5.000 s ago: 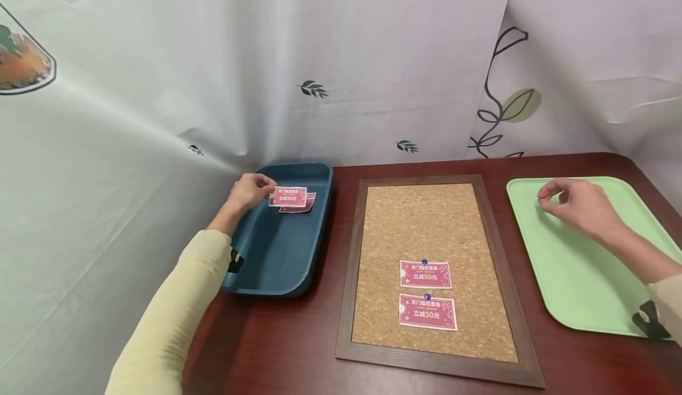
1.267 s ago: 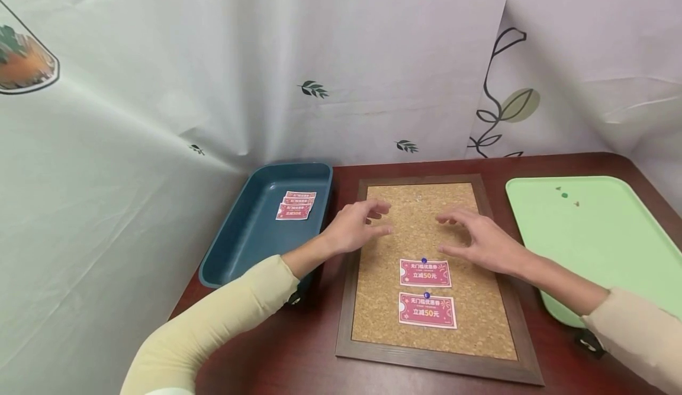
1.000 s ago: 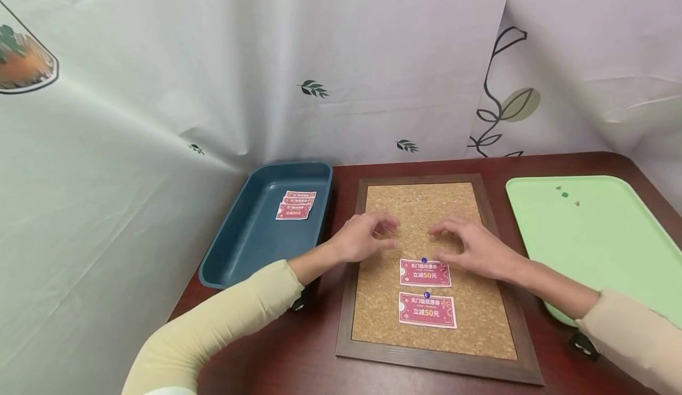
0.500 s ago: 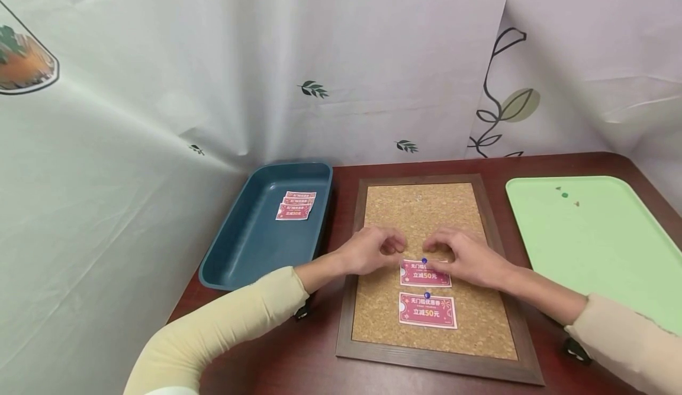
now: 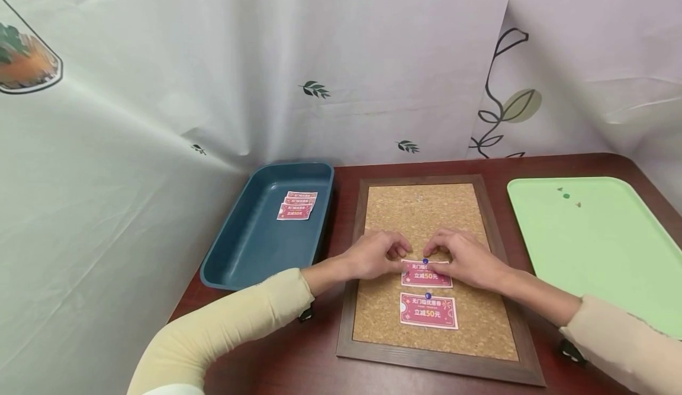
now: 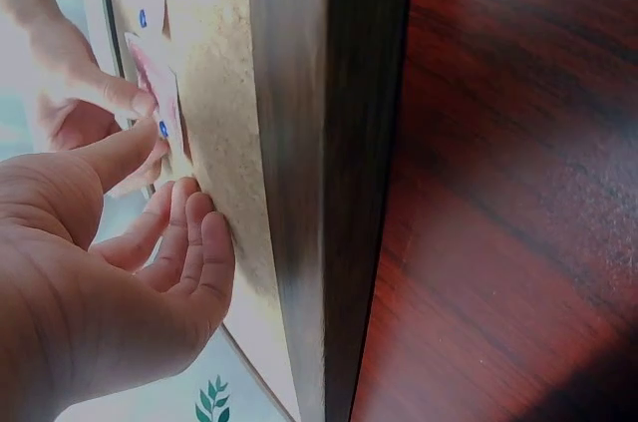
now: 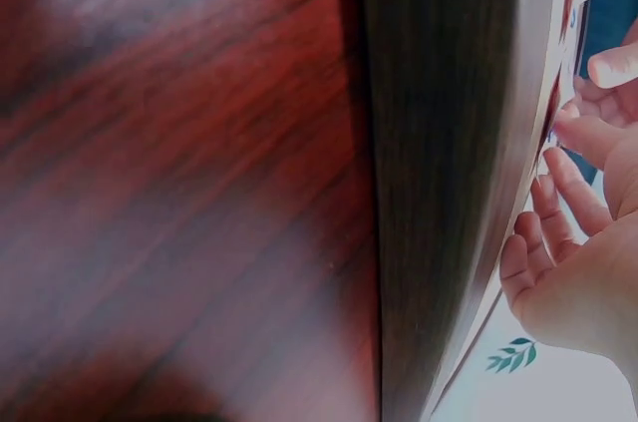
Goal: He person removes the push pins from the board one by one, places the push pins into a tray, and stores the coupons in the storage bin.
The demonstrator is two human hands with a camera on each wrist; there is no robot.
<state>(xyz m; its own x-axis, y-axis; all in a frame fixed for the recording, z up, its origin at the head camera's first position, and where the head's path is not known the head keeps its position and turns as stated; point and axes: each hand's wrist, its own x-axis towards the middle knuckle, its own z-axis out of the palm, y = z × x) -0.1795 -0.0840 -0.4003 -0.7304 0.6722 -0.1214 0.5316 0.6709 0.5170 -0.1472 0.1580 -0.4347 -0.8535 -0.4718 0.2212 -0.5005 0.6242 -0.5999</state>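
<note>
Both hands rest at the upper pink coupon [image 5: 424, 276], which a blue pushpin [image 5: 425, 261] fixes to the corkboard [image 5: 383, 318]. My left hand [image 5: 373, 256] curves in from the left, its thumb at the coupon's left edge and its fingertips on the cork just above. From the other side comes my right hand [image 5: 463, 259], thumb over the coupon beside the pin, fingertips at the upper edge. In the left wrist view, a gap shows between the left thumb and fingers [image 6: 214, 242]. Neither hand visibly holds anything. A lower coupon [image 5: 428, 315] hangs from another blue pushpin [image 5: 428, 295].
Left of the board stands a dark blue tray [image 5: 245, 265] with overlapping pink coupons [image 5: 295, 211] inside. On the right, a light green tray [image 5: 597, 253] carries small pins [image 5: 566, 196]. Something small and clear [image 5: 419, 198] is near the board's top. A patterned cloth [image 5: 373, 99] backs the table.
Earlier the left hand held a coupon over the blue tray; three now lie there. Both hands have since come over the board, then moved down and together onto the upper coupon.
</note>
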